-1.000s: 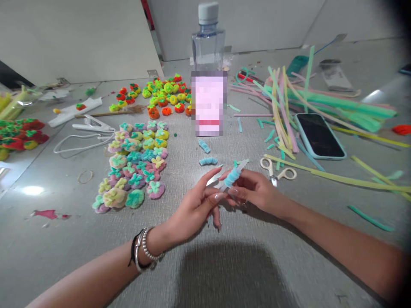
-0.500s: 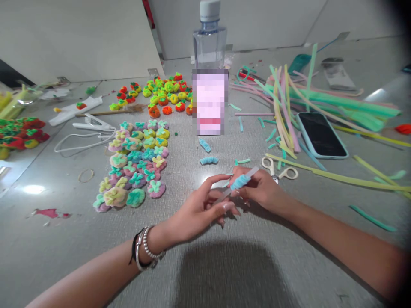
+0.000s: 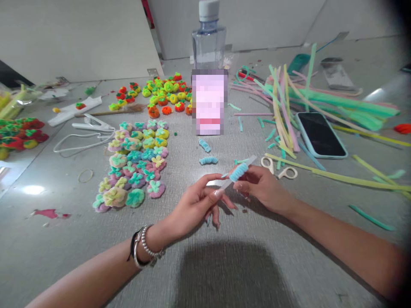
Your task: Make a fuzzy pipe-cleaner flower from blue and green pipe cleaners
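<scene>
A person's left hand (image 3: pixel 194 207) pinches the lower end of a translucent strip (image 3: pixel 227 184) under the thumb, its other fingers spread apart, while the thumb and fingers of the right hand (image 3: pixel 265 190) close on a pale-blue coil (image 3: pixel 238 171) wound around it. The coil, fuzzy and tightly ridged in neat rings, sits toward the strip's upper end, just beyond the right thumb; the strip slants up and away, its tip bare.

Straight ahead of the fingers, a pixelated pink panel (image 3: pixel 209 102) with a red band stands before a clear bottle (image 3: pixel 208 45) with a white cap; the panel's writing cannot be made out. Between the panel and the fingers lie two more blue coils (image 3: pixel 208 161). White-handled scissors (image 3: pixel 288 173) rest just right of the right-hand fingers, with a dark-screened phone (image 3: pixel 321 134) farther right. Rows of pastel fuzzy flowers (image 3: pixel 133 164) spread left of the left-hand fingers.
</scene>
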Tool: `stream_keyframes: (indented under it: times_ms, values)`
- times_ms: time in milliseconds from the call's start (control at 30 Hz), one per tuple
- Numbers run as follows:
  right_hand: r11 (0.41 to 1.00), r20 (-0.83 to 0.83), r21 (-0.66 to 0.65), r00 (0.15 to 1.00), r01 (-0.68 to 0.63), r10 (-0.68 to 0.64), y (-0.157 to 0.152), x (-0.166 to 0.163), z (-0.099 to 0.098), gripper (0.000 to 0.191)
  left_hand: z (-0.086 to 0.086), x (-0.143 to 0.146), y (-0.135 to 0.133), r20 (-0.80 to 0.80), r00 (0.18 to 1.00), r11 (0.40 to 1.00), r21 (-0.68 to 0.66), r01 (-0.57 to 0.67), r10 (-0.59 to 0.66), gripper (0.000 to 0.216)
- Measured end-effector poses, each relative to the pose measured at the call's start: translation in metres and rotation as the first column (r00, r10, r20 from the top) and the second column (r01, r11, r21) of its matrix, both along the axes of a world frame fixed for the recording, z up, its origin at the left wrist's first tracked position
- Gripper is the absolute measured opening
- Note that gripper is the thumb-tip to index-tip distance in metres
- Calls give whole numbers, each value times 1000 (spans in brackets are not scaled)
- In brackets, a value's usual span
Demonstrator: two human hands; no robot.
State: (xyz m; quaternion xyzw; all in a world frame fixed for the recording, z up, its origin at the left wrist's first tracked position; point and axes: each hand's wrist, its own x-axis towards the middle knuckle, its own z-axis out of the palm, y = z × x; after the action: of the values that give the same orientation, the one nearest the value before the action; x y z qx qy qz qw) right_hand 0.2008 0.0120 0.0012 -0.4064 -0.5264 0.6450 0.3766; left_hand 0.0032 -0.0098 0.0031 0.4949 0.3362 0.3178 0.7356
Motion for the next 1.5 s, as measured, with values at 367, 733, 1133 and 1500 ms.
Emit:
stream_keyframes:
  times_ms: [367,733,1133,1500]
  values:
    - [996,3,56,998,-64,64,2,1,-1,18,-3,-1,0,-28,997,997,40,66,-65,37]
    - [997,5,74,1000,-16,15,1,3,-5,14,-6,4,-2,-152,968,977,95,-189,202,25]
    - [997,17,53,998,-54,53,0,2,0,20,0,-2,3,-203,977,985,141,101,-71,33]
    - [1000,24,6,1000,-5,5,0,1,3,22,3,2,0,-218,975,999,18,-29,32,29]
